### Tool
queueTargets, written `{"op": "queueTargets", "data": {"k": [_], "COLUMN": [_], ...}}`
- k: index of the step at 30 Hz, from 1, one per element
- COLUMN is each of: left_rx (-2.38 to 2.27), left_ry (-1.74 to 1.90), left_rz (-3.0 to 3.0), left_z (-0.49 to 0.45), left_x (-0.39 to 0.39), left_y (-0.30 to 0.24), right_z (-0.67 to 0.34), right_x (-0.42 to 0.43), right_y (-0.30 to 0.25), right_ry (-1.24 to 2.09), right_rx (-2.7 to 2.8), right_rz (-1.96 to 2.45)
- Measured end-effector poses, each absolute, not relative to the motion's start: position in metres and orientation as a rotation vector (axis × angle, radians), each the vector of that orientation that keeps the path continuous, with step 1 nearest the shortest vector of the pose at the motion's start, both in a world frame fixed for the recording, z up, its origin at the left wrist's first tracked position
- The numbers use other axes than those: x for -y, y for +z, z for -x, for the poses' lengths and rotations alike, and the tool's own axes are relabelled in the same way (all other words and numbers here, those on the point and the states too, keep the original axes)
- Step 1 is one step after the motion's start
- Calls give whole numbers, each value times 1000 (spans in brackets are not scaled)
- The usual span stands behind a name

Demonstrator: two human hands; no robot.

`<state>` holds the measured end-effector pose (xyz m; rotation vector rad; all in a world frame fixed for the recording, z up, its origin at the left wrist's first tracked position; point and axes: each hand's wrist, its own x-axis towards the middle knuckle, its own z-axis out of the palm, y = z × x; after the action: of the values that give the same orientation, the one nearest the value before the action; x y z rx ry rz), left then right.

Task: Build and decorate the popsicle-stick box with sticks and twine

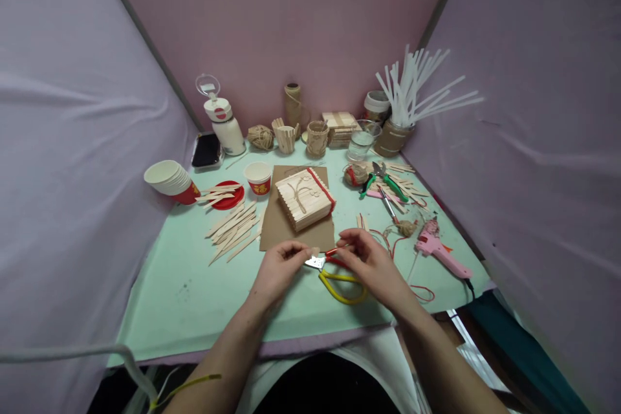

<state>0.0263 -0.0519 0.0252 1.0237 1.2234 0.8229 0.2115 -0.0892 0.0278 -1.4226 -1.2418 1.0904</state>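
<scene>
Beyond left grip [286, 259] and scissors [324, 279], a cup [259, 174] (gold character on red).

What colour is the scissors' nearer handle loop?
The loop is yellow, clearest in the head view.

both arms [241, 336] forward; fingers [291, 246] curled

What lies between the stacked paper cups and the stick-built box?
In the head view: a red dish bearing wooden sticks, a single paper cup, then cardboard.
</scene>
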Motion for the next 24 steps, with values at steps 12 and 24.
{"op": "queueTargets", "data": {"k": [12, 24], "left_rx": [-1251, -1518], "left_ry": [1222, 1181], "left_rz": [-882, -998], "left_z": [-3, -13], "left_x": [-58, -89], "left_y": [57, 24], "right_z": [-386, -399], "right_x": [147, 146], "right_y": [-2, -36], "right_ry": [58, 141], "right_rx": [1415, 1478], "right_rz": [2416, 2389]}}
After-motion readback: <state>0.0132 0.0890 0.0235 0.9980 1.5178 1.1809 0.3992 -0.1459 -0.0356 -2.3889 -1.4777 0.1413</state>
